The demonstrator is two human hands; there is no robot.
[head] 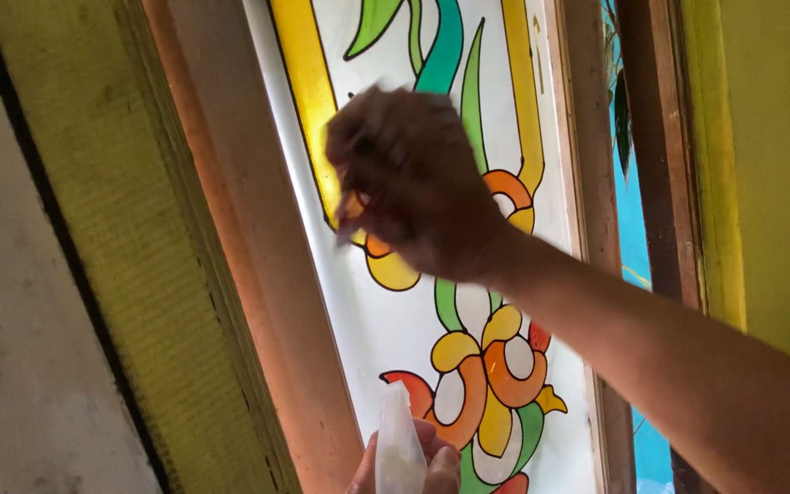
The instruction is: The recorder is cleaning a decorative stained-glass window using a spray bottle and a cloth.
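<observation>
My right hand (413,183) is raised against a stained-glass window pane (386,329) with yellow, green and orange flower shapes on white. Its fingers are curled and blurred, pressed to the glass over the yellow border strip. I cannot tell whether anything is inside the fingers. At the bottom edge, my left hand (436,467) grips a small translucent spray bottle (398,444), its tip pointing up toward the pane. Only the fingertips of this hand show.
A reddish-brown wooden frame (267,274) runs along the pane's left side, with a yellow-green wall edge (130,229) and grey plaster (11,348) beyond. On the right stand another wooden frame post (656,155), a blue painted pane strip (631,220) and a yellow wall (765,165).
</observation>
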